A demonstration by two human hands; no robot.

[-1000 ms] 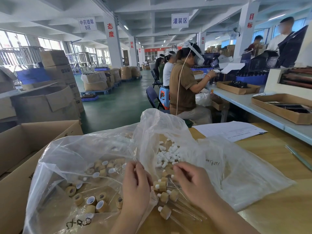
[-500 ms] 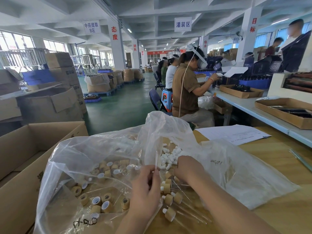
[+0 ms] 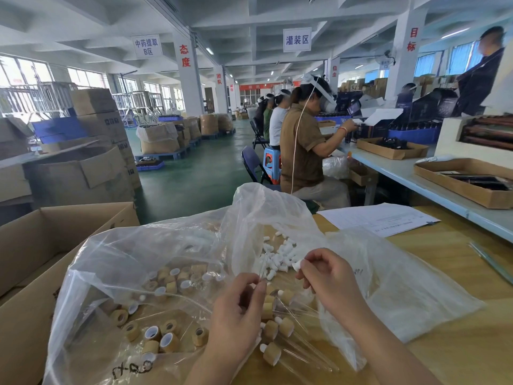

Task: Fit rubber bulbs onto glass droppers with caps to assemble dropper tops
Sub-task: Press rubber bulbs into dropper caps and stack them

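Your two hands work above a wooden table (image 3: 458, 273). Your right hand (image 3: 330, 276) pinches one white rubber bulb (image 3: 297, 264) between thumb and fingertips, lifted just off the loose pile of white bulbs (image 3: 279, 255); that pile holds a few dozen, too many to count exactly. Your left hand (image 3: 238, 315) has its fingers curled shut around a thin glass dropper tube (image 3: 263, 269), which points up toward the bulb; the two tips are near each other but apart.

Between and below your hands lie about six assembled dropper tops (image 3: 273, 329), each a tan cap with a white bulb and a glass tube running off to the right. To the left, inside a clear plastic bag (image 3: 116, 262), lie some two dozen loose tan caps (image 3: 166, 340). A second clear bag (image 3: 402, 295) spreads under the bulbs, and its crumpled folds blur part of the pile. An open cardboard box (image 3: 36, 245) stands at the left edge, and a sheet of paper (image 3: 377, 218) lies further back on the table. Other workers (image 3: 302, 145) sit along a long bench beyond.

Half a second ago your right hand was down in the bulb pile; it has come up with a bulb, and your left hand has stayed on the tube.
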